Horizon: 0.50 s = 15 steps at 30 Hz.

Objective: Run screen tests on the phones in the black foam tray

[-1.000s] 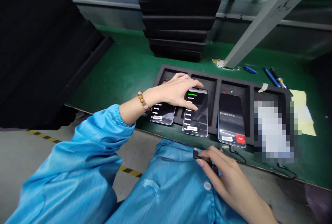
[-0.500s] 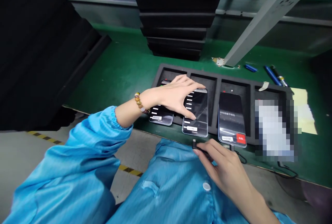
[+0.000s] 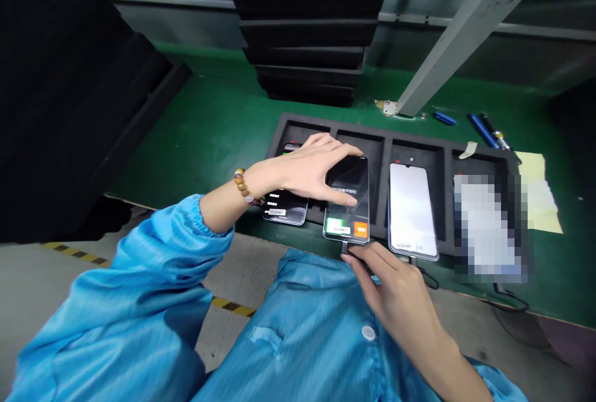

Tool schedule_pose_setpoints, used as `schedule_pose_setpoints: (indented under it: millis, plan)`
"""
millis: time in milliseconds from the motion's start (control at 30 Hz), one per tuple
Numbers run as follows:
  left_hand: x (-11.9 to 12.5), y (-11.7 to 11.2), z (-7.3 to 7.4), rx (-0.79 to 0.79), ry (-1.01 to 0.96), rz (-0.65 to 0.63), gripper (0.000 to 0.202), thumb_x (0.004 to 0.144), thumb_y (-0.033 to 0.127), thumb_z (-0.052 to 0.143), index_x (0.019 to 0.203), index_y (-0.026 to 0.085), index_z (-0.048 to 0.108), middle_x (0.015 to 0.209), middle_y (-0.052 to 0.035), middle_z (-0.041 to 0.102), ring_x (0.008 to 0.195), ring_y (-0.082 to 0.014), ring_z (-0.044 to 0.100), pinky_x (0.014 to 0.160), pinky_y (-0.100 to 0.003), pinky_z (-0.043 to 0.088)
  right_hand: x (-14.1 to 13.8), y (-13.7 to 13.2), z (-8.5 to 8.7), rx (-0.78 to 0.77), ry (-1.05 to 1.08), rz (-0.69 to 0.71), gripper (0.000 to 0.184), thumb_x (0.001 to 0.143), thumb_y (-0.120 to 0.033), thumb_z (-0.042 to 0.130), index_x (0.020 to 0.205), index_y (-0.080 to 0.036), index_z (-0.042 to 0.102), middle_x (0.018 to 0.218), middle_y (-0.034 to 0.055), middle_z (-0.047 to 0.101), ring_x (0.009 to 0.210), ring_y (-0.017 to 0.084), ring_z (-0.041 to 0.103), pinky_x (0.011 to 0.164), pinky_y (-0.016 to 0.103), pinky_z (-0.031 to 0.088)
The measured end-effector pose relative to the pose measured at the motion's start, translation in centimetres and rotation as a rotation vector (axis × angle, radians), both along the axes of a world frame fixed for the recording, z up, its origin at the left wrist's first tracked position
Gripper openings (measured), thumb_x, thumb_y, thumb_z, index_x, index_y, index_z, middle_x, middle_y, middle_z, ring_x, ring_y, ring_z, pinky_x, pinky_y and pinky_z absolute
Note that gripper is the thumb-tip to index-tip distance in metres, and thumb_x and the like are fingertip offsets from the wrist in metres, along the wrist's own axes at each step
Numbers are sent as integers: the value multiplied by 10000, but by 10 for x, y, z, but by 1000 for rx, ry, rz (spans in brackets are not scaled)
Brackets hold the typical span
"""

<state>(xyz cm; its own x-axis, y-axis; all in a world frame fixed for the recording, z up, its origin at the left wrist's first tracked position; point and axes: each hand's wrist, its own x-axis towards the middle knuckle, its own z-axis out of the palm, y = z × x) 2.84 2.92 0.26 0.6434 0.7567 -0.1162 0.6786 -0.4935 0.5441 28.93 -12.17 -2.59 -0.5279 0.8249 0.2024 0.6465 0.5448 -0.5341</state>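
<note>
Across the second phone from the left, my left hand lies with fingers spread. Its thumb rests on the dark screen and its index finger reaches the phone's top right corner. Green and orange blocks show low on that screen. My right hand pinches a black cable plug at the middle of this phone's bottom edge; the plug appears to be in the port. The leftmost phone is partly hidden by my left hand. A third phone shows a white screen and has a cable at its bottom.
The phones lie on a black foam tray with recesses, on a green table. A blurred-out phone is at the right, cabled too. Behind are a grey post, blue pens, yellow paper and stacked black trays.
My right hand has brought the plug up to the second phone's bottom edge. That phone's screen went from a list to coloured blocks; the third phone's turned from dark to white.
</note>
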Motion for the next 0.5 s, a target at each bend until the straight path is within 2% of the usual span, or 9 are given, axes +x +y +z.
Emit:
schedule_pose_setpoints:
  millis: [167,233,300,333,400,500]
  plan:
    - [3,4,5,-73,-21,39,1090,877,838,685,1721,226,365,1597,-180,609,1470,-417,510,1275,-552,325,-7,-5,0,-32,13,-53,178,1131,-273,586,1106,-198,746,942,39,778,755,163,779,663,254,575]
    - [2,6,5,-81,-8,49,1092,905,849,645,1748,244,307,1602,-170,618,1522,-418,481,1311,-583,273,-5,-5,4,25,-3,-57,152,1117,-267,614,1135,-186,741,948,46,781,771,172,777,658,269,577]
    - [-3,7,6,-83,-6,50,1014,975,819,573,1763,260,266,1630,-150,609,1594,-400,428,1356,-608,181,7,0,13,103,44,-24,173,1080,-265,683,1215,-166,723,1021,72,794,871,198,786,744,303,613]
    - [-6,5,7,-76,-14,53,957,1015,784,538,1767,266,254,1660,-140,585,1623,-385,402,1371,-610,146,18,3,17,140,89,-4,225,1055,-251,719,1263,-164,711,1073,86,797,948,216,784,820,331,630]
    - [-16,-2,11,-10,-40,80,833,1057,716,523,1742,283,329,1708,-121,539,1625,-368,406,1377,-592,176,50,11,24,213,185,-31,316,1010,-186,750,1323,-190,700,1160,101,790,1090,253,760,970,411,621]
    - [-29,-26,16,158,-84,113,609,1045,607,624,1587,335,560,1602,-72,645,1503,-348,542,1345,-584,279,114,17,24,295,210,-324,322,1006,-127,677,1300,-240,740,1196,103,782,1167,296,730,1040,511,575]
